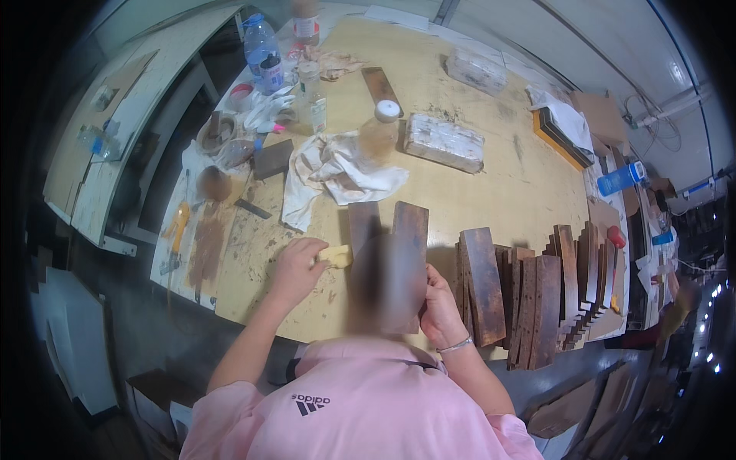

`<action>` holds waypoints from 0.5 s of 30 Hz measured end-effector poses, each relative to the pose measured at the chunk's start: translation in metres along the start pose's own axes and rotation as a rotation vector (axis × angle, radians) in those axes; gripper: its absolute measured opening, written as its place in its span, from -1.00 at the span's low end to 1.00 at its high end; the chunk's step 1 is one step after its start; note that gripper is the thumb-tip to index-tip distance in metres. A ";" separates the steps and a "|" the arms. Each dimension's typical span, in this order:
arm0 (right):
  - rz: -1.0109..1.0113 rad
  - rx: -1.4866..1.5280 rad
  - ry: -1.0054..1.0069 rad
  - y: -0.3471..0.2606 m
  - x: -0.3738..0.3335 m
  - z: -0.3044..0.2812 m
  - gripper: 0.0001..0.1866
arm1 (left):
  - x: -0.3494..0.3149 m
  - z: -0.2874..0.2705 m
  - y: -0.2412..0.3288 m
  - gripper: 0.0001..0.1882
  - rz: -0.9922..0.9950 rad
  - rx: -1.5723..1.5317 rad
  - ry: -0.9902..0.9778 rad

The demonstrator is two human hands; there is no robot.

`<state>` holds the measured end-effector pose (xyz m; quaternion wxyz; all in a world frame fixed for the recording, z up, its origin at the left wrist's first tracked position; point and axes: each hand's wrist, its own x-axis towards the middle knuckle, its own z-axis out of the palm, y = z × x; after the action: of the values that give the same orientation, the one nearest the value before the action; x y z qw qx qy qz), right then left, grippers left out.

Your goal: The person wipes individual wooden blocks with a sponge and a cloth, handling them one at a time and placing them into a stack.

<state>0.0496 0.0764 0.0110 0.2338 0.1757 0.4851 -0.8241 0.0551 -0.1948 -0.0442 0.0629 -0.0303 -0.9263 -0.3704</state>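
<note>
My left hand [297, 268] pinches a yellow sponge [335, 256] by its left end, and the sponge's other end meets the edge of a dark brown wooden block [363, 217]. To the right of that block is a second long brown block [412, 222]. My right hand [443, 308] grips this second block at its right edge, fingers curled; some of them are hidden. A blurred patch covers much of both blocks. Beyond them lies a crumpled, stained white cloth [337, 175], with a white-capped bottle of brownish liquid [381, 132] at its right side.
Several brown blocks [483, 287] stand in a row at the right. Two wrapped bricks [445, 143] lie farther back. Bottles [261, 46], a dark block [273, 159] and a yellow-handled tool [179, 226] are on the left. A blue bottle [621, 179] lies far right.
</note>
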 end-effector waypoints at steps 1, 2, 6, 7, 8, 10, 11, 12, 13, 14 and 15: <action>0.017 0.002 -0.012 0.001 0.000 -0.001 -0.67 | -0.003 0.003 0.004 -0.59 0.117 0.044 0.061; 0.014 -0.003 -0.007 0.003 0.000 -0.001 -0.67 | -0.005 0.007 0.004 -0.58 0.133 0.081 0.050; -0.020 -0.092 0.009 0.002 -0.002 0.004 -0.67 | -0.007 0.011 0.000 -0.55 0.097 0.164 0.084; -0.032 -0.133 0.016 -0.001 -0.004 0.005 -0.66 | -0.007 0.009 0.001 -0.54 0.062 0.166 0.108; -0.053 -0.159 0.016 -0.003 -0.005 0.006 -0.65 | -0.009 0.006 0.004 -0.54 0.027 0.101 0.155; -0.097 -0.201 0.023 -0.005 -0.007 0.005 -0.63 | -0.013 -0.017 0.026 -0.52 -0.038 -0.027 0.239; -0.099 -0.202 0.024 -0.005 -0.007 0.005 -0.62 | -0.013 -0.025 0.041 -0.53 0.062 -0.082 0.253; -0.098 -0.207 0.018 -0.005 -0.007 0.006 -0.61 | -0.016 -0.034 0.064 -0.53 0.149 -0.147 0.191; -0.098 -0.213 0.012 -0.005 -0.006 0.006 -0.60 | -0.019 -0.039 0.089 -0.53 0.237 -0.214 0.130; -0.082 -0.190 0.004 -0.005 -0.006 0.007 -0.59 | -0.022 -0.037 0.105 -0.54 0.329 -0.283 0.069; -0.059 -0.166 -0.012 -0.005 -0.006 0.010 -0.59 | -0.029 -0.033 0.112 -0.55 0.418 -0.286 -0.028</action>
<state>0.0515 0.0710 0.0227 0.2262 0.1365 0.5553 -0.7886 0.0986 -0.1365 0.0518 0.1204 -0.2348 -0.8389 -0.4761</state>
